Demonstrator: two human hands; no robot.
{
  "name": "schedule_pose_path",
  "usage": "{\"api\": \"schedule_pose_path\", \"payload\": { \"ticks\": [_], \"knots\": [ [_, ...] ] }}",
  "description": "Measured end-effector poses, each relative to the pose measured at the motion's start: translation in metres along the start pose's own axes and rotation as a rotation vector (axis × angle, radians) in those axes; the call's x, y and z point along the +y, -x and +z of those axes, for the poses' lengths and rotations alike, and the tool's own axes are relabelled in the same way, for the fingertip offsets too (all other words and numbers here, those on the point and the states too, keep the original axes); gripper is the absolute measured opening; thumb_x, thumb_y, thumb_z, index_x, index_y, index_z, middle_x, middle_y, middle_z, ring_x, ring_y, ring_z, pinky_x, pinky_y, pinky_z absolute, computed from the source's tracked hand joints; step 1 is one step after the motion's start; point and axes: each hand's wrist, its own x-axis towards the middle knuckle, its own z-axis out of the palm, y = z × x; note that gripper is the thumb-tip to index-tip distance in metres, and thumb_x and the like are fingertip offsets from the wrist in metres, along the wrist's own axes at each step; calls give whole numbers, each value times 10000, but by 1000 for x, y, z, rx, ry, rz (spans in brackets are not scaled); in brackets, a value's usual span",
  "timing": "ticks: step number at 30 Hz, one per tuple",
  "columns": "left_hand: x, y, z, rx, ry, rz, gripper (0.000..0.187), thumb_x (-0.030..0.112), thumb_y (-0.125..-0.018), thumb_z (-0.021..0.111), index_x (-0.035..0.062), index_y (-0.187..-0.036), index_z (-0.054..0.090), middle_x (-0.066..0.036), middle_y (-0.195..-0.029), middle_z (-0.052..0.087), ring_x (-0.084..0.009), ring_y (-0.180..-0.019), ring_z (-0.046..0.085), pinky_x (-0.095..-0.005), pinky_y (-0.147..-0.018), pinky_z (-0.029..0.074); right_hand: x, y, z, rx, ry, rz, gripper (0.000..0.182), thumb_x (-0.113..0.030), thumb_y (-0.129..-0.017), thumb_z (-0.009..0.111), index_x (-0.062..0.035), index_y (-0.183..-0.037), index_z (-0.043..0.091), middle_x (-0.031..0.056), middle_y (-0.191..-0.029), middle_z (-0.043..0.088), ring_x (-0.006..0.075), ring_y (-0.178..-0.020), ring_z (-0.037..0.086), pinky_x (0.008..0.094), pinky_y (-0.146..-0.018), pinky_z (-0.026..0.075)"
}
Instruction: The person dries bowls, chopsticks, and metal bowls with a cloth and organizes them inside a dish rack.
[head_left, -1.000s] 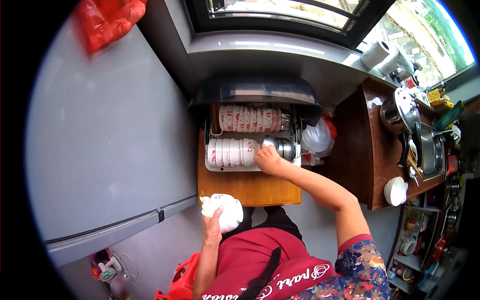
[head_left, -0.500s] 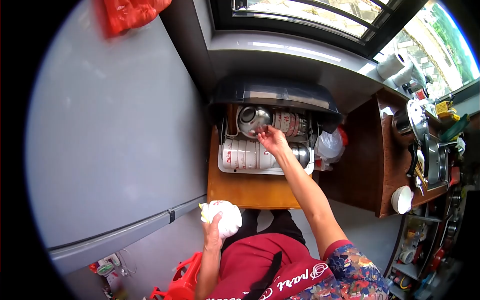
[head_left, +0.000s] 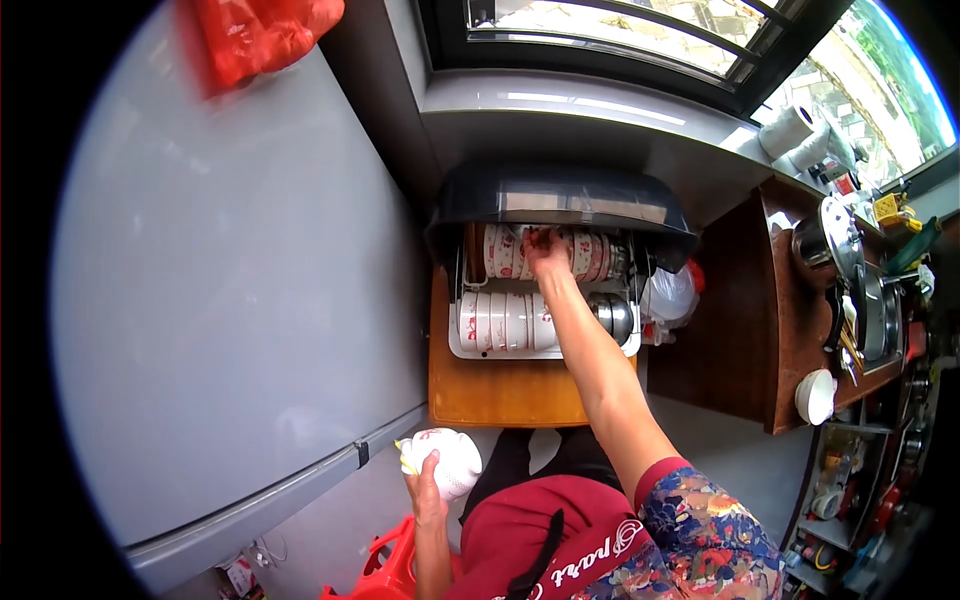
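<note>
My left hand (head_left: 428,486) grips a white bowl (head_left: 455,462) with red marks, low in front of my body. A yellow-edged white piece, perhaps cloth, shows at the bowl's left side. My right hand (head_left: 546,252) reaches under the raised dark lid (head_left: 570,192) of a dish rack (head_left: 470,350). Its fingers are bent at the back row of patterned bowls (head_left: 502,252); what they grip is hidden. In the front row, white bowls (head_left: 490,322) stand on their sides, with steel bowls (head_left: 612,318) at the right end, partly behind my forearm.
The rack stands on a wooden table (head_left: 500,395). A grey fridge (head_left: 230,280) rises close on the left. To the right are a brown cabinet (head_left: 720,310), a white bowl (head_left: 815,397) at its edge, and a pot (head_left: 825,240). A red stool (head_left: 385,570) stands below left.
My right hand has moved farther into the back row. The steel bowl that was at its fingers no longer shows there; patterned bowls are visible instead. My left hand still holds the white bowl.
</note>
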Motion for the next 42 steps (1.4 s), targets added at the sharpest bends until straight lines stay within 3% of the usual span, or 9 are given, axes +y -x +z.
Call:
{"api": "schedule_pose_path", "payload": {
  "ticks": [8, 13, 18, 22, 25, 29, 32, 37, 42],
  "knots": [
    [7, 4, 28, -50, -16, 19, 454, 86, -767, 635, 33, -1195, 493, -84, -1093, 578, -220, -1018, 565, -346, -900, 453, 14, -40, 15, 72, -49, -118, 197, -143, -894, 498, -38, -1024, 603, 93, -1002, 624, 270, -897, 595, 438, -881, 507],
    [-1, 4, 39, -82, -56, -5, 462, 102, -770, 631, 36, -1204, 489, -85, -1105, 575, -223, -1028, 562, -353, -910, 450, 7, -19, -4, -209, -32, -32, 208, -158, -872, 546, -18, -1017, 599, 164, -1013, 607, 282, -941, 597, 384, -832, 541],
    [-6, -1, 51, -131, -114, 16, 447, 112, -788, 602, 33, -1213, 485, -93, -1114, 576, -230, -1032, 569, -354, -914, 457, -70, 104, -50, -111, 1058, -177, 254, -107, -803, 598, -30, -1045, 592, 136, -1005, 606, 250, -924, 606, 398, -742, 539],
    [-7, -6, 58, -161, -105, -14, 440, 111, -792, 597, 32, -1210, 485, -94, -1109, 577, -229, -1035, 568, -360, -916, 458, -133, 115, -133, 86, 2049, -1005, 447, -58, -714, 606, -84, -1153, 531, 132, -1190, 503, 313, -1092, 515, 417, -850, 441],
    [-6, -8, 63, -190, -106, -14, 467, 109, -789, 606, 28, -1228, 468, -94, -1131, 565, -226, -1056, 554, -356, -922, 450, -161, 134, -142, -381, 2759, -1318, 500, -102, -704, 621, -150, -1192, 517, 91, -1318, 402, 303, -1235, 355, 434, -854, 409],
    [-7, -8, 64, -220, -120, -36, 524, 102, -780, 626, 24, -1262, 438, -96, -1169, 544, -220, -1092, 528, -346, -939, 428, -172, 96, -149, -1134, 3161, -1521, 296, -249, -802, 574, -194, -1090, 618, 41, -1249, 458, 235, -1099, 464, 398, -758, 424],
    [-8, -2, 64, -193, -134, 0, 476, 108, -784, 614, 31, -1230, 468, -93, -1137, 562, -226, -1068, 545, -357, -931, 441, -159, 78, -135, -1186, 3575, -801, 215, -216, -758, 600, -171, -956, 670, 40, -1217, 496, 226, -868, 586, 360, -624, 454],
    [-7, 14, 65, -135, -107, -13, 462, 114, -775, 620, 34, -1211, 488, -90, -1124, 569, -228, -1048, 547, -367, -927, 440, -142, 64, -116, -1229, 3598, -422, 130, -180, -753, 619, -142, -821, 723, -8, -813, 695, 187, -834, 661, 378, -536, 487],
    [-18, 22, 54, -110, -82, -17, 441, 119, -782, 618, 32, -1198, 502, -83, -1115, 576, -219, -1042, 553, -355, -919, 446, -140, 54, -110, -1144, 3509, -315, 167, -177, -810, 583, -118, -884, 720, 48, -968, 694, 229, -916, 656, 348, -712, 525]
  ]
}}
